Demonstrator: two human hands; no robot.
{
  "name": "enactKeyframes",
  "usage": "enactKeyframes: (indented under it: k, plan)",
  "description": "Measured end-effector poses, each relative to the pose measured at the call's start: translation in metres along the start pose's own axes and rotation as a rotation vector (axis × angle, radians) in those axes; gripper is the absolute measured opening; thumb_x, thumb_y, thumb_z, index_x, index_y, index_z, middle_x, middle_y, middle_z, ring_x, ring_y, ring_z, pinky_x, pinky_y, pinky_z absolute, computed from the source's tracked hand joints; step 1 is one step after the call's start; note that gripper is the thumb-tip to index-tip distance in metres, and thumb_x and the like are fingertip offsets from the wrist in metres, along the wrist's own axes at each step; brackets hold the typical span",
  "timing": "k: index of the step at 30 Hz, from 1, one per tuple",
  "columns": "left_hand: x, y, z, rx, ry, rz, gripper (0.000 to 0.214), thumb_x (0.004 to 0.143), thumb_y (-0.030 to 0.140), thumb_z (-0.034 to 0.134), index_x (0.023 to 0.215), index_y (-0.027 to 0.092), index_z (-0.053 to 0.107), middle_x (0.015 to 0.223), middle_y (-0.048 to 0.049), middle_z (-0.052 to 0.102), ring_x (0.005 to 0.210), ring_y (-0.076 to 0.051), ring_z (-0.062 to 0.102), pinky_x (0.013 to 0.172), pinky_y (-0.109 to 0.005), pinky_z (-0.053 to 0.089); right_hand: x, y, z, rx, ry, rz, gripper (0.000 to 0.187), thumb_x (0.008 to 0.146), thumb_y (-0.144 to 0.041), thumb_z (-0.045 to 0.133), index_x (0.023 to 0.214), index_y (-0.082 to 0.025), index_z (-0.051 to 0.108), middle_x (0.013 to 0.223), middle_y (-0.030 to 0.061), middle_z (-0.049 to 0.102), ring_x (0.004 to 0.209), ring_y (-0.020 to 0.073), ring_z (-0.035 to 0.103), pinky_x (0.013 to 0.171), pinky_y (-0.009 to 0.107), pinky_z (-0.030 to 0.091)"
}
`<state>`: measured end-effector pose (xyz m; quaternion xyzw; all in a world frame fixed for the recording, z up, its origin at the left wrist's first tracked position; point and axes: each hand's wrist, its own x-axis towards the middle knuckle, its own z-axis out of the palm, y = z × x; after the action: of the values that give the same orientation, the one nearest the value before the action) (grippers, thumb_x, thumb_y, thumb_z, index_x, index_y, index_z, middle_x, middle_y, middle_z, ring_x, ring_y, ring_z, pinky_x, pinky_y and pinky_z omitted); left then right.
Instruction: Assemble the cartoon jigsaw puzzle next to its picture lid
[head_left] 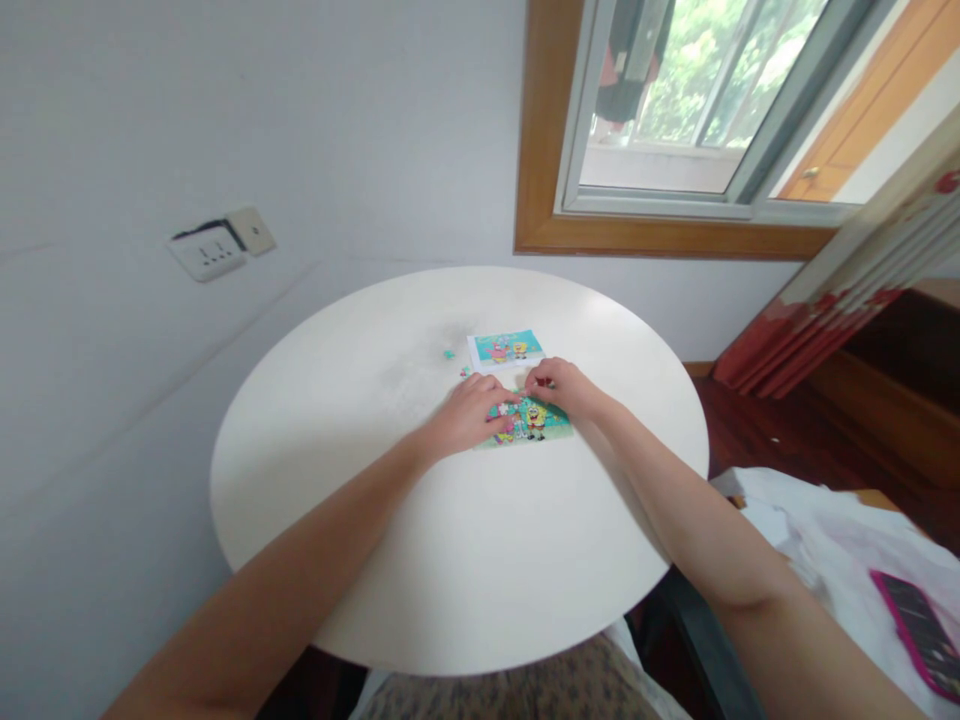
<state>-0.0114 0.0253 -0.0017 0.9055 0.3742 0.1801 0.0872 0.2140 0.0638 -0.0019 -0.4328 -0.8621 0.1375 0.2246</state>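
A small cartoon jigsaw puzzle [536, 420] lies flat near the middle of the round white table [390, 440]. My left hand [469, 412] rests on the puzzle's left part, fingers stretched toward its top edge. My right hand [561, 385] is curled at the puzzle's upper right, fingertips pinched together on what looks like a small piece, too tiny to make out. Just behind the hands lies a white reference card [505, 349] printed with the same cartoon picture. A loose teal piece [448, 354] sits to the left of the card.
A wall socket [208, 251] and a switch [255, 231] are on the white wall at left. A wood-framed window [675, 130] is behind the table, a striped curtain [847, 290] at right. A pink-cased phone [919, 630] lies on white cloth at lower right.
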Motion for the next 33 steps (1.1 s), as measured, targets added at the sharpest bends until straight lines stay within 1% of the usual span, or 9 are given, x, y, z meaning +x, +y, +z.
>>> enactKeyframes:
  k: [6, 12, 16, 19, 23, 27, 33]
  plan:
    - [0.000, 0.000, 0.000, -0.020, 0.012, 0.005, 0.033, 0.082, 0.037, 0.061, 0.112, 0.024, 0.065, 0.099, -0.0058, 0.058, 0.098, -0.023, 0.050, 0.090, -0.036, 0.038, -0.001, 0.001, -0.007, 0.046, -0.015, 0.022, 0.013, 0.079, -0.022, 0.061, 0.082, -0.017, 0.072, 0.074, 0.0029, 0.061, 0.072, 0.0134, 0.052, 0.069, 0.024, 0.038]
    - [0.000, 0.000, 0.000, -0.013, 0.009, 0.002, 0.032, 0.082, 0.037, 0.061, 0.111, 0.025, 0.065, 0.100, -0.0056, 0.057, 0.099, -0.023, 0.050, 0.090, -0.036, 0.038, -0.003, 0.003, -0.011, 0.045, -0.084, 0.039, 0.015, 0.079, -0.026, 0.061, 0.080, -0.019, 0.074, 0.076, 0.0035, 0.065, 0.071, 0.0134, 0.054, 0.067, 0.023, 0.039]
    - [0.000, 0.000, 0.000, -0.005, 0.005, 0.001, 0.033, 0.082, 0.038, 0.061, 0.112, 0.024, 0.065, 0.100, -0.0054, 0.058, 0.099, -0.023, 0.050, 0.091, -0.037, 0.037, -0.004, 0.001, -0.013, 0.053, -0.130, 0.022, 0.014, 0.077, -0.022, 0.063, 0.083, -0.019, 0.075, 0.077, 0.0030, 0.066, 0.071, 0.0132, 0.054, 0.067, 0.023, 0.039]
    - [0.000, 0.002, -0.001, -0.006, 0.005, 0.001, 0.032, 0.082, 0.036, 0.060, 0.111, 0.024, 0.065, 0.099, -0.0056, 0.058, 0.099, -0.023, 0.050, 0.091, -0.037, 0.037, -0.004, 0.000, -0.013, 0.061, -0.127, 0.020, 0.013, 0.074, -0.022, 0.064, 0.083, -0.019, 0.074, 0.075, 0.0025, 0.064, 0.069, 0.0123, 0.052, 0.066, 0.022, 0.039]
    - [0.000, 0.003, -0.002, -0.007, 0.006, -0.003, 0.036, 0.083, 0.035, 0.060, 0.117, 0.026, 0.062, 0.099, -0.0055, 0.058, 0.099, -0.023, 0.050, 0.091, -0.038, 0.037, -0.004, 0.000, -0.012, 0.074, -0.116, 0.009, 0.015, 0.075, -0.027, 0.065, 0.085, -0.019, 0.074, 0.073, 0.0017, 0.062, 0.067, 0.0118, 0.051, 0.065, 0.022, 0.038]
    - [0.000, 0.002, -0.003, -0.003, -0.005, 0.020, 0.034, 0.084, 0.036, 0.059, 0.117, 0.030, 0.064, 0.098, -0.0048, 0.057, 0.097, -0.022, 0.050, 0.089, -0.037, 0.037, -0.004, 0.000, -0.012, 0.065, -0.130, 0.022, 0.015, 0.073, -0.022, 0.065, 0.085, -0.020, 0.074, 0.074, 0.0017, 0.063, 0.068, 0.0119, 0.051, 0.064, 0.022, 0.038]
    - [-0.001, 0.002, -0.003, 0.016, -0.017, 0.038, 0.031, 0.085, 0.035, 0.058, 0.115, 0.030, 0.066, 0.101, -0.0057, 0.055, 0.097, -0.022, 0.048, 0.088, -0.036, 0.036, -0.004, -0.001, -0.014, 0.060, -0.148, 0.029, 0.015, 0.074, -0.019, 0.063, 0.084, -0.018, 0.074, 0.076, 0.0026, 0.064, 0.068, 0.0120, 0.052, 0.065, 0.022, 0.039]
